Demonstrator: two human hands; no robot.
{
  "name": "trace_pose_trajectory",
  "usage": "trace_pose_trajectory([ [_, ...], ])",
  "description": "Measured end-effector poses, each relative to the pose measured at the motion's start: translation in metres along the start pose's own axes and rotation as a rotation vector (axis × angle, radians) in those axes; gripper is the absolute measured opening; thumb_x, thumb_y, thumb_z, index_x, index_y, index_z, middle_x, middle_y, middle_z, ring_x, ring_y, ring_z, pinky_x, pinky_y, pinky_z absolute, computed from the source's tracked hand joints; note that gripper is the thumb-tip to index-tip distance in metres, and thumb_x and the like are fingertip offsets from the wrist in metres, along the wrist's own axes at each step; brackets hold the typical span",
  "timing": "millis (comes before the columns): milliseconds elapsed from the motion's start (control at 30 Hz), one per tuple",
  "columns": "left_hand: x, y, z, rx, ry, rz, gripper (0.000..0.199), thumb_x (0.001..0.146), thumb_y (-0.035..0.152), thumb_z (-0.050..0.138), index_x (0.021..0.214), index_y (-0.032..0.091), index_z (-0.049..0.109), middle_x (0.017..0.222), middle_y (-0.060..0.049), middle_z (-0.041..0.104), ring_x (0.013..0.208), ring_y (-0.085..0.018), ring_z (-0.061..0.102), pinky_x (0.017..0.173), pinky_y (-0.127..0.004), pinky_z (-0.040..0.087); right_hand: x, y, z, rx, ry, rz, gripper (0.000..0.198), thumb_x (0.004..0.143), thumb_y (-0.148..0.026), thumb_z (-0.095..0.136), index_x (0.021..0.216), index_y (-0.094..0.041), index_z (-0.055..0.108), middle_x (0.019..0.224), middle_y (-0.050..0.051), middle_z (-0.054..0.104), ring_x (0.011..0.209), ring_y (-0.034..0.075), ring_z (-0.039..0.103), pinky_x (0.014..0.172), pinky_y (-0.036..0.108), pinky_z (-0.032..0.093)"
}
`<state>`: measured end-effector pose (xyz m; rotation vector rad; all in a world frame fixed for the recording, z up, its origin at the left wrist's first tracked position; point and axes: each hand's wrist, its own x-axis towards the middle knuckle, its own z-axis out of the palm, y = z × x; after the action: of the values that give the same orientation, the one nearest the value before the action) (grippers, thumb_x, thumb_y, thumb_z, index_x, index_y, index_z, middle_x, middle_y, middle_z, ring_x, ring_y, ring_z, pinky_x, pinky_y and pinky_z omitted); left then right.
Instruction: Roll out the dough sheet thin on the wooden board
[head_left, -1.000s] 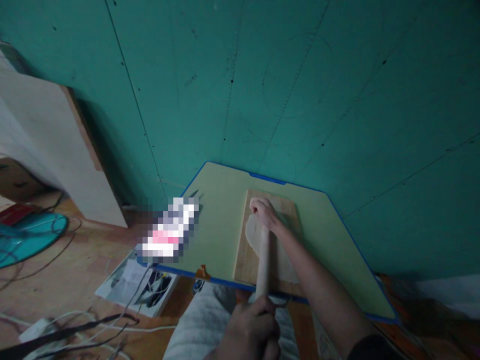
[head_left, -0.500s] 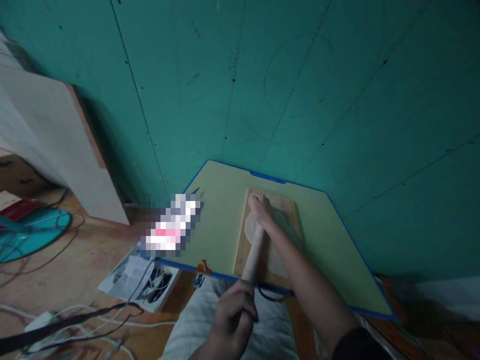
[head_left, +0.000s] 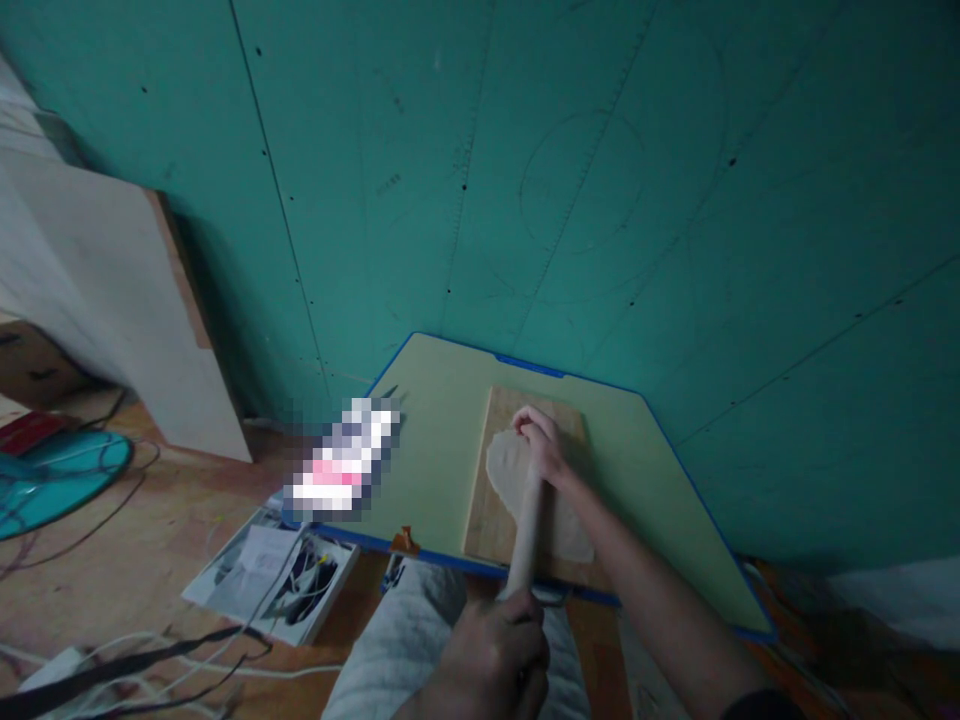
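A pale wooden rolling pin (head_left: 528, 535) lies lengthwise across a thin, flattened sheet of dough (head_left: 505, 468). The dough rests on a wooden board (head_left: 486, 520), showing on both sides of the pin. At the near end, my left hand (head_left: 495, 645) is closed around the pin, just past the table edge and above my lap. My right hand (head_left: 544, 445) curls around the far end of the pin, over the upper part of the dough. My right forearm crosses the right side of the board and hides some of it.
The board lies on a pale green table (head_left: 435, 430) with a blue rim. A blurred-out bright device (head_left: 345, 455) stands on its left, near an orange clip (head_left: 406, 540). Below left are an open box of cables (head_left: 300, 590) and loose cords. A green wall (head_left: 420, 230) rises behind.
The rolling pin and both hands have shifted right across the dough, uncovering more of its left side. The camera view has also moved slightly.
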<state>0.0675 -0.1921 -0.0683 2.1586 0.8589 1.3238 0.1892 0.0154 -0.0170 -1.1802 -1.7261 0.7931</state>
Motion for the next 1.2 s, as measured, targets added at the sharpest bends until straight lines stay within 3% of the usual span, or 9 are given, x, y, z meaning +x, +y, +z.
trace_pose_trajectory([
  [167, -0.008, -0.003, -0.004, -0.087, -0.001, -0.057, 0.018, 0.065, 0.005, 0.050, 0.073, 0.021, 0.056, 0.077, 0.000, 0.054, 0.063, -0.010, 0.054, 0.056, -0.019, 0.038, 0.007, 0.002, 0.012, -0.303, -0.164, -0.117, 0.029, 0.076, -0.019, 0.039, 0.096, -0.021, 0.060, 0.104, 0.008, 0.063, 0.106, 0.022, 0.056, 0.095, 0.035, 0.042],
  [300, -0.016, -0.004, -0.003, -0.276, 0.068, -0.150, 0.020, 0.073, 0.007, 0.050, 0.078, 0.021, 0.063, 0.083, -0.002, 0.054, 0.066, -0.010, 0.054, 0.056, -0.018, 0.039, 0.017, 0.000, 0.025, -0.558, -0.315, -0.051, 0.040, 0.088, -0.017, 0.033, 0.120, -0.019, 0.057, 0.124, 0.012, 0.059, 0.120, 0.023, 0.051, 0.103, 0.038, 0.038],
  [433, -0.030, -0.007, -0.003, -0.384, 0.057, -0.271, 0.019, 0.079, 0.011, 0.055, 0.084, 0.023, 0.068, 0.103, -0.005, 0.061, 0.073, -0.012, 0.059, 0.064, -0.021, 0.047, 0.023, -0.008, 0.036, -0.635, -0.313, -0.055, 0.045, 0.089, -0.018, 0.037, 0.130, -0.017, 0.054, 0.134, 0.012, 0.055, 0.129, 0.021, 0.046, 0.110, 0.037, 0.032],
  [500, -0.036, -0.007, -0.004, -0.470, 0.051, -0.402, 0.020, 0.081, 0.015, 0.056, 0.091, 0.024, 0.071, 0.106, -0.006, 0.063, 0.071, -0.012, 0.061, 0.066, -0.023, 0.051, 0.024, -0.014, 0.040, -0.627, -0.280, -0.051, 0.047, 0.087, -0.018, 0.037, 0.132, -0.018, 0.053, 0.136, 0.011, 0.055, 0.130, 0.021, 0.045, 0.110, 0.036, 0.032],
  [633, -0.034, 0.000, -0.006, -0.787, 0.097, -0.819, 0.032, 0.084, 0.023, 0.059, 0.114, 0.026, 0.068, 0.084, -0.004, 0.068, 0.068, -0.017, 0.066, 0.065, -0.028, 0.056, 0.025, -0.026, 0.045, -0.623, -0.260, 0.011, 0.049, 0.087, -0.019, 0.034, 0.132, -0.017, 0.053, 0.135, 0.011, 0.056, 0.129, 0.022, 0.046, 0.109, 0.037, 0.034],
  [733, -0.030, 0.007, -0.010, -0.872, 0.184, -0.967, 0.044, 0.084, 0.028, 0.061, 0.128, 0.025, 0.061, 0.082, -0.005, 0.070, 0.065, -0.018, 0.068, 0.063, -0.030, 0.057, 0.028, -0.035, 0.053, -0.633, -0.252, 0.047, 0.049, 0.089, -0.021, 0.032, 0.133, -0.016, 0.052, 0.133, 0.012, 0.058, 0.125, 0.025, 0.049, 0.106, 0.040, 0.036],
  [833, -0.032, 0.011, -0.019, -0.747, 0.296, -0.854, 0.039, 0.090, 0.037, 0.058, 0.126, 0.026, 0.063, 0.107, -0.011, 0.070, 0.068, -0.018, 0.069, 0.064, -0.033, 0.059, 0.035, -0.043, 0.066, -0.605, -0.249, 0.009, 0.047, 0.089, -0.022, 0.033, 0.132, -0.015, 0.052, 0.131, 0.012, 0.059, 0.123, 0.026, 0.050, 0.106, 0.041, 0.036],
  [967, -0.043, 0.006, -0.035, -0.576, 0.370, -0.687, 0.032, 0.096, 0.045, 0.049, 0.106, 0.024, 0.071, 0.144, -0.013, 0.051, 0.077, -0.017, 0.069, 0.069, -0.032, 0.060, 0.043, -0.051, 0.092, -0.566, -0.269, -0.053, 0.043, 0.088, -0.019, 0.035, 0.127, -0.016, 0.054, 0.130, 0.011, 0.060, 0.121, 0.025, 0.050, 0.108, 0.041, 0.032],
  [1200, -0.051, -0.011, -0.035, -0.336, 0.301, -0.715, 0.032, 0.094, 0.040, 0.054, 0.121, 0.025, 0.064, 0.136, -0.012, 0.056, 0.090, -0.020, 0.069, 0.066, -0.028, 0.061, 0.045, -0.054, 0.110, -0.601, -0.254, -0.168, 0.035, 0.086, -0.015, 0.040, 0.115, -0.017, 0.059, 0.117, 0.010, 0.064, 0.112, 0.023, 0.052, 0.105, 0.039, 0.034],
])
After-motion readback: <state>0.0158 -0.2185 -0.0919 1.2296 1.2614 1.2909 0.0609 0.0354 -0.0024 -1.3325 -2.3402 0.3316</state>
